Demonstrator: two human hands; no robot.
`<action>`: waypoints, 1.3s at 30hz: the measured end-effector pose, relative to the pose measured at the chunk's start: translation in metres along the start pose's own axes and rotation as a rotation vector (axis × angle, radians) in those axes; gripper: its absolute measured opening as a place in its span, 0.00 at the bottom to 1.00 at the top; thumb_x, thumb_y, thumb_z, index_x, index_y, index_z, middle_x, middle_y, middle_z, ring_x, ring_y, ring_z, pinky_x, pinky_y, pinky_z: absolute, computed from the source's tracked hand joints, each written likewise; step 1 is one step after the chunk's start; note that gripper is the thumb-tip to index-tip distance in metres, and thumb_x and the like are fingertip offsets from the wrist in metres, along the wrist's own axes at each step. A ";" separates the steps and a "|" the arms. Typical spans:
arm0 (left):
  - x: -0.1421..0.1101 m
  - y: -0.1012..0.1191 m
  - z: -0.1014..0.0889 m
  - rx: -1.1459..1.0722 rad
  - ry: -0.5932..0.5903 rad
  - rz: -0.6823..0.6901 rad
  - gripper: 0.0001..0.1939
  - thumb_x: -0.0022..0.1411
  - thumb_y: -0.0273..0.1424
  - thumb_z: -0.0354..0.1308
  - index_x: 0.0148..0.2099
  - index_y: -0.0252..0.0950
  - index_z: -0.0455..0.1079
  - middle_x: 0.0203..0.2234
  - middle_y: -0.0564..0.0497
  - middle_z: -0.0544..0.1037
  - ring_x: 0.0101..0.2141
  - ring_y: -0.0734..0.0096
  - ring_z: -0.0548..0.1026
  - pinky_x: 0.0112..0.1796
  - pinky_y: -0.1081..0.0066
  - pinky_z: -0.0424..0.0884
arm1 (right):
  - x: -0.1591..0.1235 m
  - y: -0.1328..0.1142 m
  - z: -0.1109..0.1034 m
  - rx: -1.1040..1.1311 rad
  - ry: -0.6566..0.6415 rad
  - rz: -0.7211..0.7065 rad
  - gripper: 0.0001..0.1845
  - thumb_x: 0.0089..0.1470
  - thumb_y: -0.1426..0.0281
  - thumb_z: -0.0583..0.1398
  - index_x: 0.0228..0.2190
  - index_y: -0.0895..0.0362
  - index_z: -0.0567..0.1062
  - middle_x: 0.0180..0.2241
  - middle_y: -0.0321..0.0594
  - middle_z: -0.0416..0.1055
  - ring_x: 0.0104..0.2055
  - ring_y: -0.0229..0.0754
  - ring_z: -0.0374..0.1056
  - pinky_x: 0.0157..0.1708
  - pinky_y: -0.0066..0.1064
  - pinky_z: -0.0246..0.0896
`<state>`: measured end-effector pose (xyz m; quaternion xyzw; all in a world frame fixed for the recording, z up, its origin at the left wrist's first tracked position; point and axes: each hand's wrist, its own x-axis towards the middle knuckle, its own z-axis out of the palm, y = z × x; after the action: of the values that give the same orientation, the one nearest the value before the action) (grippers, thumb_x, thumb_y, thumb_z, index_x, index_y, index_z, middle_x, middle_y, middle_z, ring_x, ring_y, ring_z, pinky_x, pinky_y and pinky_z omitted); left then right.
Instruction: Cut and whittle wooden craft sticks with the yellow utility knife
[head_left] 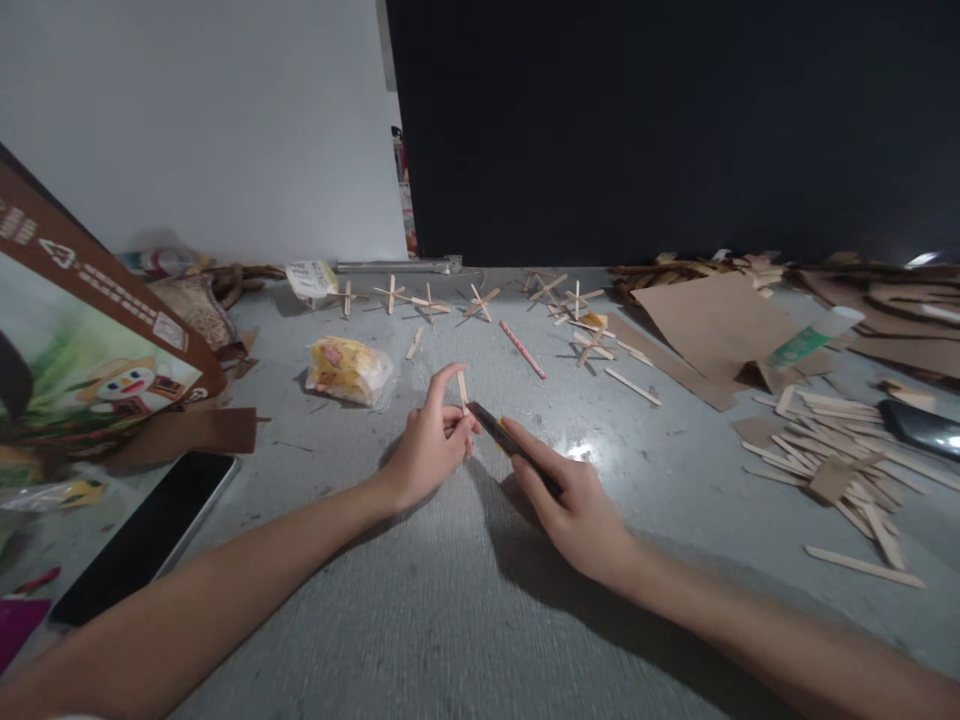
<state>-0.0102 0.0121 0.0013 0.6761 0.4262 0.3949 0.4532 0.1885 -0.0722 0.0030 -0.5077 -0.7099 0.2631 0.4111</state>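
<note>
My left hand [435, 446] pinches a short wooden craft stick [463, 388] upright between its fingers, over the middle of the grey table [360, 620]. In my right hand [574, 505] is a dark utility knife [517, 445] with a bit of yellow on it. The knife's tip end meets the lower part of the stick, close to my left fingertips; whether the blade is cutting into the wood is too small to tell. Behind my hands lie a red patterned pencil-like rod [523, 350] and a yellow wrapped packet [347, 370].
Several crossed-stick pieces [480, 302] stand along the back. A pile of loose sticks [847, 450] lies at the right, near cardboard sheets [716, 325] and a green-labelled tube [814, 337]. At the left are a phone [146, 535] and a printed paper bag [97, 320].
</note>
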 end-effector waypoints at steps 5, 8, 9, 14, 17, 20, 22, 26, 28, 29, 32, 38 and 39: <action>0.000 0.001 0.000 -0.019 0.004 0.011 0.35 0.71 0.31 0.57 0.76 0.40 0.52 0.21 0.62 0.75 0.18 0.79 0.67 0.24 0.78 0.63 | 0.000 -0.001 0.004 0.160 -0.038 0.073 0.29 0.74 0.60 0.54 0.68 0.59 0.73 0.23 0.34 0.73 0.21 0.38 0.63 0.21 0.28 0.65; 0.001 0.001 0.000 -0.037 0.026 -0.013 0.36 0.70 0.30 0.58 0.75 0.40 0.51 0.20 0.63 0.75 0.17 0.78 0.68 0.23 0.79 0.61 | -0.002 -0.001 0.008 0.338 -0.082 0.190 0.33 0.75 0.55 0.53 0.71 0.59 0.69 0.19 0.27 0.62 0.16 0.35 0.54 0.15 0.26 0.56; 0.001 0.001 0.000 -0.047 0.033 -0.020 0.36 0.70 0.30 0.58 0.75 0.40 0.50 0.20 0.63 0.75 0.17 0.78 0.68 0.23 0.79 0.60 | -0.003 -0.001 0.009 0.373 -0.088 0.212 0.34 0.75 0.54 0.53 0.71 0.60 0.68 0.19 0.26 0.60 0.16 0.35 0.53 0.14 0.25 0.54; 0.002 0.002 -0.002 -0.069 0.036 -0.013 0.37 0.70 0.31 0.59 0.76 0.41 0.50 0.22 0.63 0.76 0.18 0.78 0.68 0.24 0.78 0.63 | -0.005 0.000 0.004 0.152 -0.012 0.053 0.28 0.74 0.61 0.54 0.69 0.58 0.72 0.27 0.37 0.77 0.22 0.37 0.65 0.22 0.27 0.65; 0.003 0.001 -0.002 -0.065 0.029 -0.008 0.38 0.71 0.32 0.58 0.77 0.41 0.49 0.24 0.60 0.78 0.18 0.79 0.68 0.24 0.78 0.63 | -0.002 0.002 0.000 -0.011 0.049 -0.097 0.27 0.73 0.66 0.54 0.68 0.56 0.72 0.42 0.46 0.85 0.27 0.37 0.72 0.31 0.29 0.71; 0.003 0.000 -0.002 -0.042 0.024 0.026 0.39 0.72 0.30 0.57 0.79 0.42 0.49 0.28 0.57 0.80 0.21 0.79 0.70 0.26 0.78 0.66 | 0.002 0.004 -0.002 -0.086 0.053 -0.168 0.27 0.72 0.69 0.54 0.68 0.56 0.72 0.42 0.45 0.86 0.26 0.36 0.72 0.31 0.28 0.72; 0.002 0.000 -0.002 -0.015 0.019 0.046 0.40 0.71 0.29 0.56 0.81 0.43 0.48 0.30 0.56 0.81 0.22 0.79 0.71 0.27 0.77 0.67 | 0.003 0.006 -0.001 -0.102 0.058 -0.191 0.27 0.72 0.70 0.54 0.68 0.56 0.72 0.40 0.43 0.86 0.26 0.36 0.73 0.31 0.27 0.71; 0.002 0.000 -0.003 0.057 -0.008 0.071 0.40 0.72 0.27 0.54 0.82 0.43 0.48 0.30 0.55 0.81 0.23 0.78 0.71 0.29 0.76 0.69 | 0.003 0.009 -0.001 -0.135 0.062 -0.229 0.28 0.73 0.70 0.54 0.69 0.56 0.70 0.40 0.44 0.85 0.29 0.38 0.75 0.32 0.28 0.71; 0.001 -0.001 -0.004 0.099 -0.022 0.091 0.40 0.72 0.26 0.53 0.82 0.43 0.48 0.30 0.55 0.81 0.23 0.78 0.71 0.31 0.76 0.70 | 0.004 0.010 -0.003 -0.175 0.046 -0.233 0.28 0.72 0.70 0.54 0.70 0.56 0.70 0.37 0.43 0.84 0.29 0.38 0.75 0.31 0.28 0.70; 0.001 -0.001 -0.005 0.123 -0.030 0.101 0.40 0.72 0.26 0.53 0.82 0.43 0.49 0.30 0.55 0.81 0.23 0.78 0.71 0.32 0.76 0.70 | 0.004 0.011 -0.004 -0.198 0.039 -0.232 0.28 0.72 0.70 0.54 0.70 0.57 0.70 0.35 0.43 0.84 0.29 0.39 0.75 0.31 0.28 0.70; 0.001 -0.003 -0.005 0.186 -0.048 0.124 0.39 0.72 0.24 0.53 0.81 0.44 0.52 0.31 0.56 0.80 0.25 0.78 0.72 0.35 0.76 0.71 | 0.004 0.008 -0.007 -0.256 0.023 -0.225 0.28 0.71 0.71 0.54 0.69 0.57 0.72 0.35 0.44 0.84 0.29 0.39 0.76 0.30 0.28 0.70; 0.001 -0.006 -0.006 0.243 -0.053 0.140 0.33 0.72 0.25 0.52 0.77 0.46 0.61 0.31 0.56 0.79 0.26 0.77 0.72 0.36 0.76 0.71 | 0.005 -0.002 -0.015 -0.273 -0.009 -0.181 0.28 0.69 0.71 0.55 0.67 0.57 0.75 0.36 0.47 0.85 0.24 0.39 0.75 0.28 0.28 0.69; 0.001 -0.005 -0.006 0.238 -0.054 0.136 0.33 0.72 0.25 0.52 0.76 0.46 0.62 0.31 0.56 0.79 0.26 0.78 0.72 0.36 0.76 0.71 | 0.006 -0.004 -0.016 -0.250 -0.012 -0.171 0.28 0.69 0.71 0.55 0.67 0.57 0.75 0.37 0.47 0.86 0.25 0.39 0.76 0.28 0.28 0.69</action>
<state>-0.0166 0.0160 -0.0015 0.7626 0.4108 0.3533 0.3533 0.1993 -0.0683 0.0165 -0.4909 -0.7803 0.1399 0.3614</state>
